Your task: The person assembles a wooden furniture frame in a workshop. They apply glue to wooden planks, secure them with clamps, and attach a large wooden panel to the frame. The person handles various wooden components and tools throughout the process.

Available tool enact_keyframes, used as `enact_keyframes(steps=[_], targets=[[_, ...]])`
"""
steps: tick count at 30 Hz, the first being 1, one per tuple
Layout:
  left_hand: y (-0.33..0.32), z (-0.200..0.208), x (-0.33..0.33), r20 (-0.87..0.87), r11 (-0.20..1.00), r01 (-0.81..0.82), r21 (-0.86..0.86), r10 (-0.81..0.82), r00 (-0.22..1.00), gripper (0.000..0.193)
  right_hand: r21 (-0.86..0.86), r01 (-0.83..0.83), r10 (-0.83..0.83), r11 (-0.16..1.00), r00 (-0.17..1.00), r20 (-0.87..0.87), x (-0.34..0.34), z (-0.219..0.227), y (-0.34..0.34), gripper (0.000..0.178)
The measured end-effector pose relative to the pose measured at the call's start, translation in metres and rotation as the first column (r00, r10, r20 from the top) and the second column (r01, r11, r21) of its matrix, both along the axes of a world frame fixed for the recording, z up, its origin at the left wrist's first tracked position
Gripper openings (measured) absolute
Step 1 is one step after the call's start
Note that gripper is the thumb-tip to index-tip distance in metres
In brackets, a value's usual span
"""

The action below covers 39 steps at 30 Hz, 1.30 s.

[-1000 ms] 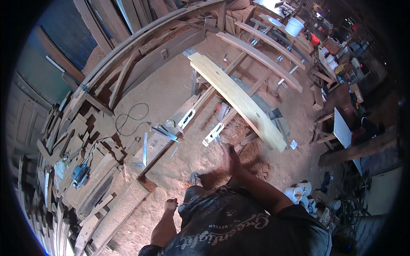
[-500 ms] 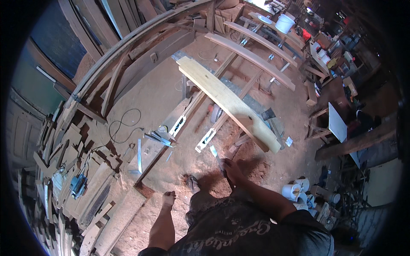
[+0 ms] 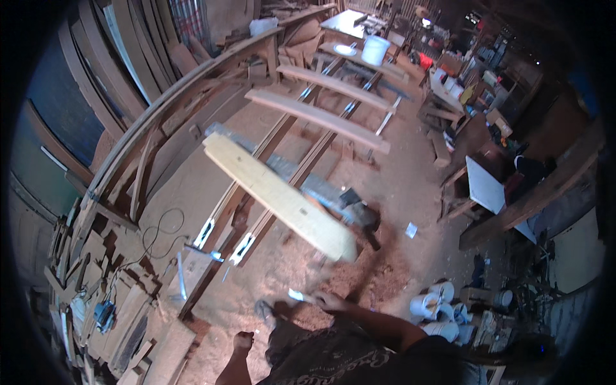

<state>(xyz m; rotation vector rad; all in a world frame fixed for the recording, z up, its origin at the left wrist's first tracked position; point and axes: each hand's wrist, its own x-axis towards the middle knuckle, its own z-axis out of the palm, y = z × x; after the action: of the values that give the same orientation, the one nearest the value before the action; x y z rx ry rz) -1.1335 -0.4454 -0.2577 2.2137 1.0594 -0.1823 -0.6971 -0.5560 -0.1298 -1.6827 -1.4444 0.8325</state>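
My right hand (image 3: 328, 301) is wrapped around a flat-bladed hand tool (image 3: 297, 295), perhaps a chisel; its pale blade points left and its handle is mostly hidden. My left hand (image 3: 242, 343) hangs low at the left, fingers curled into a fist, with nothing seen in it. Ahead, a long pale yellow board (image 3: 276, 192) lies slantwise across two long wooden rails (image 3: 260, 226) with metal fittings at their near ends. Neither hand touches the board. A dark tool or block (image 3: 362, 215) sits by the board's right end, its kind unclear.
Two reddish planks (image 3: 321, 120) lie across the rails farther off. A white bucket (image 3: 375, 49) stands at the back. Scrap wood and a blue power tool (image 3: 104, 316) are at left, near a black cable (image 3: 154, 239). White buckets (image 3: 427, 306) stand at right; sawdust covers the floor.
The view has shifted, so the board and rails now appear farther left. My right hand has moved away from the rail ends, and the tool's blade has swung leftward. My left hand stays low.
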Motion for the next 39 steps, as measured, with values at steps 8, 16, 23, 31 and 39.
enact_keyframes(steps=[8,16,23,31,39], targets=[[-0.068,0.034,0.265,0.405,0.879,0.453,0.152,-0.473,0.783,0.035,-0.676,0.444,-0.645,0.588,0.762,-0.06,0.18,-0.012,-0.251,0.049],[-0.144,0.145,0.538,0.353,0.705,0.521,-0.481,-0.388,0.852,0.043,-0.622,0.683,-0.903,0.383,0.419,-0.096,0.269,-0.032,-0.348,0.036],[-0.146,0.223,0.667,0.296,0.632,0.663,-0.401,-0.595,0.747,0.055,-0.544,0.765,-0.932,0.344,0.346,-0.104,0.297,-0.079,-0.332,0.03],[-0.122,0.209,0.811,0.404,0.593,0.688,-0.419,-0.556,0.726,0.041,-0.537,0.691,-0.826,0.484,0.563,-0.021,0.427,-0.068,-0.251,0.036],[-0.027,0.187,1.038,0.375,0.683,0.648,-0.336,-0.534,0.758,0.047,-0.47,0.742,-0.799,0.478,0.589,0.118,0.683,-0.034,-0.212,0.043]])
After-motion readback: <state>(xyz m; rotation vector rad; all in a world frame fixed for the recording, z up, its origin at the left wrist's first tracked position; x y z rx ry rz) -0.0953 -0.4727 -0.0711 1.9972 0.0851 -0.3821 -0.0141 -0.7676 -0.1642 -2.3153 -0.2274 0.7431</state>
